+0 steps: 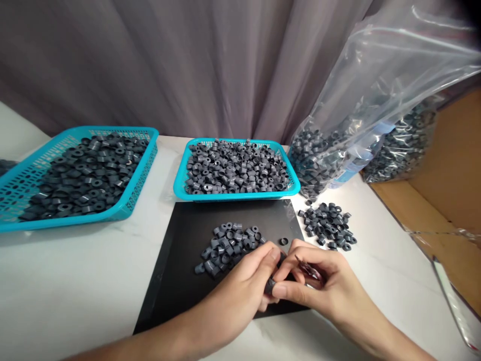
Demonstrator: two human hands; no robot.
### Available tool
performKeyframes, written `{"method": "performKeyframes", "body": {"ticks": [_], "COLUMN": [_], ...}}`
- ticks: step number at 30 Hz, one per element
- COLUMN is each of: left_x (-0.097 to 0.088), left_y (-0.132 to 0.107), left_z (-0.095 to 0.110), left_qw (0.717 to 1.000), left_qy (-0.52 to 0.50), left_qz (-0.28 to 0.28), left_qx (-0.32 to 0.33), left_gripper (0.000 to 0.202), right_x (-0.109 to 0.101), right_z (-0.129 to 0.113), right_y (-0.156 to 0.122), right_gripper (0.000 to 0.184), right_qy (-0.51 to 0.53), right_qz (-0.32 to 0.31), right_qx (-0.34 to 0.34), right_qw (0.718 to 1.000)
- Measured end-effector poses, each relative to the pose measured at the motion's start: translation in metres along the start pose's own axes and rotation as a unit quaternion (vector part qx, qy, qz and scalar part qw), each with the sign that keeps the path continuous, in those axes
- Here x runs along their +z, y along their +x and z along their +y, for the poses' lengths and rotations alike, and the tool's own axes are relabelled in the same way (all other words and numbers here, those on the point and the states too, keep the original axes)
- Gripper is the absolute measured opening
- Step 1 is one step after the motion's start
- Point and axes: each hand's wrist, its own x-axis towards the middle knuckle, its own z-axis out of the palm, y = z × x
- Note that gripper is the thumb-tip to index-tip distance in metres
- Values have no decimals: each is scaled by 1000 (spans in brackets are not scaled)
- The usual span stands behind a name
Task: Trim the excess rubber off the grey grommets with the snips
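Observation:
Both hands meet over the lower right of a black mat (165, 281). My left hand (248, 281) is closed, with dark grey plastic pieces partly showing at its fingers. The thumb and forefinger of my right hand (319, 281) pinch one of them, a small dark grey plastic cap (269, 286). Tucked in the right palm is a thin, dark reddish pointed tool (310, 271); the fingers hide its kind. Just beyond the hands, a pile of similar grey caps (229, 245) lies on the mat. A single ring-like cap (283, 241) sits apart from it.
Two blue baskets, one at left (150, 155) and one at centre back (293, 188), hold many grey pieces. A loose heap (328, 225) lies right of the mat. Behind it stand a clear plastic bag (338, 100) and a bottle (356, 158). A cardboard box (451, 150) and white-handled knife (451, 296) are at right.

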Motion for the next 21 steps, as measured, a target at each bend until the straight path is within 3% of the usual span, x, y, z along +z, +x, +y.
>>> {"method": "performKeyframes", "body": {"ticks": [5, 13, 18, 21], "left_x": [3, 2, 1, 2], "left_y": [0, 0, 1, 1], "left_z": [5, 9, 15, 20], "left_qw": [998, 997, 990, 987], "left_qy": [-32, -68, -108, -138], "left_qz": [-23, -40, -86, -74], "left_qx": [39, 16, -10, -32], "left_gripper": [38, 33, 26, 24], "right_x": [-2, -6, -13, -16], "right_z": [1, 3, 6, 5], "right_y": [0, 1, 0, 0], "right_gripper": [27, 26, 26, 23], "right_qy": [29, 26, 5, -12], "right_qz": [-8, -5, 43, 64], "right_qx": [7, 19, -13, -33], "right_qw": [1000, 999, 999, 997]}}
